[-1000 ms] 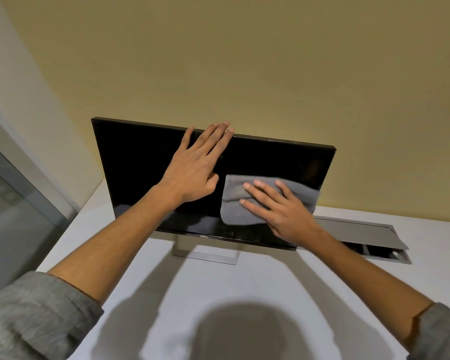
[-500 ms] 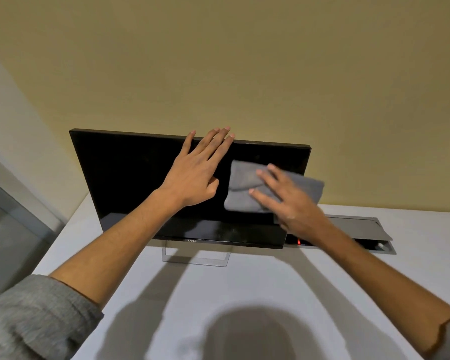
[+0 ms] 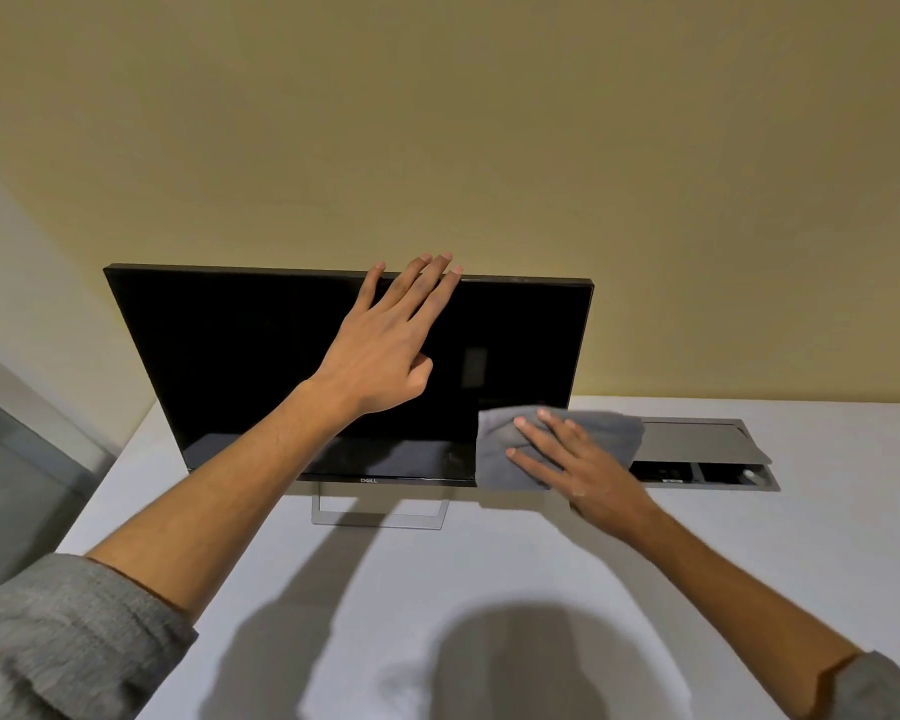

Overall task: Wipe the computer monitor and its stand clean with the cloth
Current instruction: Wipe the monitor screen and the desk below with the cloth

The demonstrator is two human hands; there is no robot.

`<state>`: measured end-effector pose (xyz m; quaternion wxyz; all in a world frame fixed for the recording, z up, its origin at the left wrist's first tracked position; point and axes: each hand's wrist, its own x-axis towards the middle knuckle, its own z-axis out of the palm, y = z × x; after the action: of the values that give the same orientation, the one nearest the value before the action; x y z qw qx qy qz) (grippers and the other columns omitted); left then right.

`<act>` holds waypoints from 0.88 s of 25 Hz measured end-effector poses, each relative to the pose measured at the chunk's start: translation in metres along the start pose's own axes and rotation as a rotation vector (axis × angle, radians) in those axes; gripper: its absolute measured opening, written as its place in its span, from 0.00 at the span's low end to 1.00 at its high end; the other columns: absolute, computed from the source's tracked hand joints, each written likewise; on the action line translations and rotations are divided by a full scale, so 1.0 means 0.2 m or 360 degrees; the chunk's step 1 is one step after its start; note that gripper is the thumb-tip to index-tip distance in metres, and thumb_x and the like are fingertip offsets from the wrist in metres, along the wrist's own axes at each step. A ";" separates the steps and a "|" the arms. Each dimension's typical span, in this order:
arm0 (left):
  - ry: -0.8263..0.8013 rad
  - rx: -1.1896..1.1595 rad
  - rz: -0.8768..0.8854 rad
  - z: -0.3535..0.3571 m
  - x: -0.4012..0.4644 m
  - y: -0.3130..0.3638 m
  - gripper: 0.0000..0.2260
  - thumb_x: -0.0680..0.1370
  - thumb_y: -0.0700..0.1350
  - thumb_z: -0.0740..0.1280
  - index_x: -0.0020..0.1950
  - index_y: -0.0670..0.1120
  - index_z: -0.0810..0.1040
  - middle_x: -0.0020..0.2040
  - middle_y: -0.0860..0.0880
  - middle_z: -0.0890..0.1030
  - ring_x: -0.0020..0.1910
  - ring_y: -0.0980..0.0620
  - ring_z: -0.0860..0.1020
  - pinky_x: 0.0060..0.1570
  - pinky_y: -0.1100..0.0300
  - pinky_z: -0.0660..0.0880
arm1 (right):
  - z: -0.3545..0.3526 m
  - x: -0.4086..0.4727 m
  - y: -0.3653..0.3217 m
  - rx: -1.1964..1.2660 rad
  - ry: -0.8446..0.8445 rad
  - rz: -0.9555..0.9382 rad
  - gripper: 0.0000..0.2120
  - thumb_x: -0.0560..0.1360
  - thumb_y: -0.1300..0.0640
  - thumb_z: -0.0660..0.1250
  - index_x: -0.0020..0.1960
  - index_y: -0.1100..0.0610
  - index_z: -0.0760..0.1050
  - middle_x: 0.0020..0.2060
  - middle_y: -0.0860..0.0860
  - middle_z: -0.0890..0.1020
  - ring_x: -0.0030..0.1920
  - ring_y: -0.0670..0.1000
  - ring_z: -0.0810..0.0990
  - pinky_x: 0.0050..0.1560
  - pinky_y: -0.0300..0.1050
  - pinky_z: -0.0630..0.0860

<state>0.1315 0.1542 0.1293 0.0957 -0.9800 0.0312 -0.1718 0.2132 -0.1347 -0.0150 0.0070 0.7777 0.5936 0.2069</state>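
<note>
A black monitor [image 3: 240,356] stands dark on a thin silver stand [image 3: 378,514] on the white desk [image 3: 489,589]. My left hand [image 3: 385,350] lies flat against the screen, its straight fingers reaching over the top edge. My right hand [image 3: 567,459] presses a grey cloth [image 3: 494,449] with spread fingers against the screen's lower right corner. The cloth hangs past the monitor's right edge and hides that corner.
A grey cable hatch [image 3: 697,439] with its lid raised sits in the desk right of the monitor. A yellow wall [image 3: 489,148] rises close behind. The desk's left edge meets a glass panel [image 3: 17,485]. My head's shadow falls on the near desk.
My right hand has slid the cloth down the right side of the screen, from mid-height to the lower right corner. My left hand keeps its place near the top edge.
</note>
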 end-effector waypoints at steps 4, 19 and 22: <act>0.0003 -0.0003 0.0000 0.00 0.00 0.00 0.42 0.72 0.48 0.64 0.81 0.47 0.45 0.81 0.48 0.46 0.80 0.50 0.46 0.77 0.42 0.46 | 0.17 -0.17 -0.18 0.0193 -0.0345 -0.0040 0.47 0.59 0.69 0.79 0.73 0.53 0.64 0.75 0.54 0.61 0.76 0.59 0.58 0.66 0.57 0.72; -0.0047 0.0013 -0.0115 -0.08 -0.12 -0.16 0.42 0.72 0.49 0.64 0.81 0.46 0.45 0.81 0.47 0.47 0.80 0.50 0.47 0.77 0.42 0.46 | -0.57 0.49 0.19 0.0028 0.0353 0.0376 0.33 0.71 0.67 0.69 0.74 0.57 0.66 0.76 0.59 0.60 0.76 0.61 0.56 0.73 0.58 0.59; -0.0070 -0.0011 -0.0159 -0.07 -0.15 -0.21 0.42 0.73 0.49 0.65 0.81 0.47 0.44 0.81 0.48 0.46 0.79 0.50 0.46 0.77 0.42 0.45 | -0.38 0.44 0.09 -0.0032 0.0203 0.0348 0.40 0.67 0.70 0.68 0.76 0.54 0.61 0.77 0.56 0.58 0.77 0.58 0.53 0.74 0.55 0.52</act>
<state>0.1006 0.1947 0.1402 0.0843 -0.9842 -0.0194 -0.1545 0.2234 -0.0776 0.0874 -0.0454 0.8228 0.5025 0.2614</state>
